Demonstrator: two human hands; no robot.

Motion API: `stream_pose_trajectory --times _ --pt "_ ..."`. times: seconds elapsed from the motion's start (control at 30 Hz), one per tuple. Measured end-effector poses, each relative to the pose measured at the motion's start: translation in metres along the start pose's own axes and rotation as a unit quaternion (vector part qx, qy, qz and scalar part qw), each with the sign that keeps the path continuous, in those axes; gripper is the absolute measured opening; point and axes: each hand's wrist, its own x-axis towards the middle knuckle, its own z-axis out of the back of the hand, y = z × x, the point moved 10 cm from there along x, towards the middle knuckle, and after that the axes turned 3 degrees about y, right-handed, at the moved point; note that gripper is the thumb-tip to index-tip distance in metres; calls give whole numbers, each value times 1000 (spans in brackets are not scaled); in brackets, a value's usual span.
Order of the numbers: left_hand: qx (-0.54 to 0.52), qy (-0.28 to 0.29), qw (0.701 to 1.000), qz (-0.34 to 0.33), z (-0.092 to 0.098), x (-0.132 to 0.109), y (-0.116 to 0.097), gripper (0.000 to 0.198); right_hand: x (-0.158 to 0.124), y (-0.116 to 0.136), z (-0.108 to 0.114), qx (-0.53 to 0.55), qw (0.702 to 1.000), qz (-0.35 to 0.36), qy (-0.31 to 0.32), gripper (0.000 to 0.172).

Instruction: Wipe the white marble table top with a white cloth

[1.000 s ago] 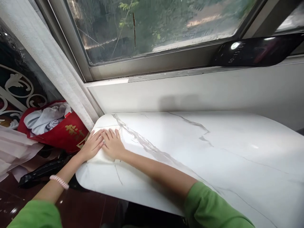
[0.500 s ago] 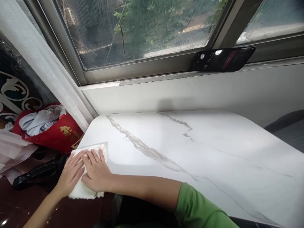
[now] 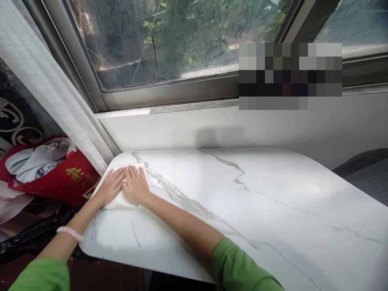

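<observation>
A white cloth (image 3: 121, 201) lies flat on the left end of the white marble-patterned table (image 3: 194, 178). My left hand (image 3: 110, 186) rests on its left part, fingers stretched forward. Beside it, my right hand (image 3: 135, 184) presses flat on the same cloth, fingers pointing toward the wall. The two hands touch or nearly touch at the fingertips and thumbs. Much of the cloth is hidden beneath them. A pink-and-white twisted band circles my left wrist.
A red bag (image 3: 77, 178) with pale clothes in it stands left of the table, near a white curtain (image 3: 57, 85). Behind the table are a wall and a window (image 3: 169, 87). A blurred-out patch covers part of the sill. A dark chair back (image 3: 363, 161) is at right.
Both hands and the cloth have slid forward, from the table's near left edge toward the wall. The left forearm and its wristband now show. The view has shifted slightly.
</observation>
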Motion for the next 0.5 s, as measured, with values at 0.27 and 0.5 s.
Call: stream_pose_trajectory --times 0.27,0.5 --pt "-2 -2 1000 6 -10 126 2 48 62 -89 40 -67 996 -36 -52 54" --pt "-3 -21 1000 2 -13 140 -11 45 59 -108 51 -89 994 -39 -56 51"
